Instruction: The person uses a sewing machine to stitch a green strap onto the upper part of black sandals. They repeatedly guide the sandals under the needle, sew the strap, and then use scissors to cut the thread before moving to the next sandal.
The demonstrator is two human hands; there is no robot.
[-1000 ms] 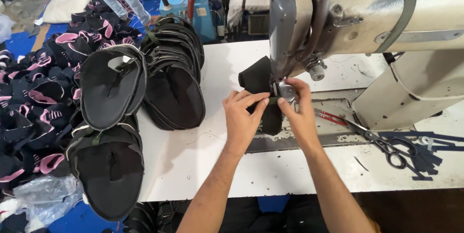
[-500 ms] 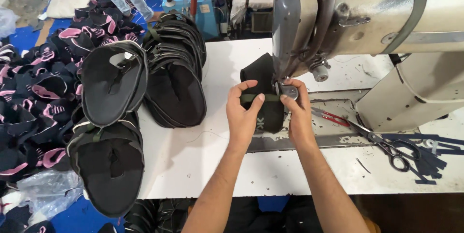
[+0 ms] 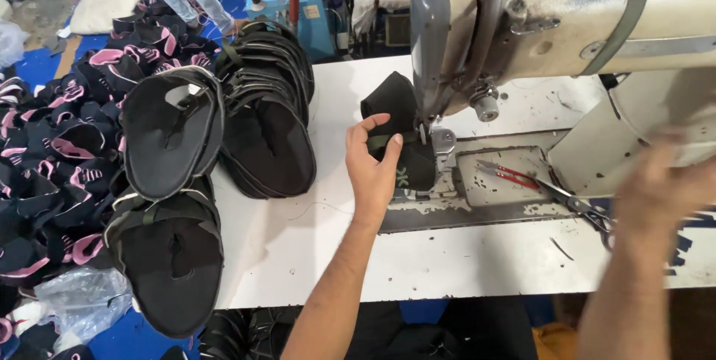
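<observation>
The left hand (image 3: 373, 170) had its fingers closed on the black shoe upper (image 3: 399, 132) under the sewing machine (image 3: 537, 24), while the right hand (image 3: 660, 188) was raised and blurred, its fingers apparently spread.

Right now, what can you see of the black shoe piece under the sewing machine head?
The black fabric shoe upper looks soft and dark, with a folded, rounded top and a narrow olive strap across its middle. A small pale mark shows near its lower edge. It sits partly upright on the grey needle plate, beside the presser foot. The left hand pinches it, thumb and fingers on the strap. The right hand, blurred, is away from it.
</observation>
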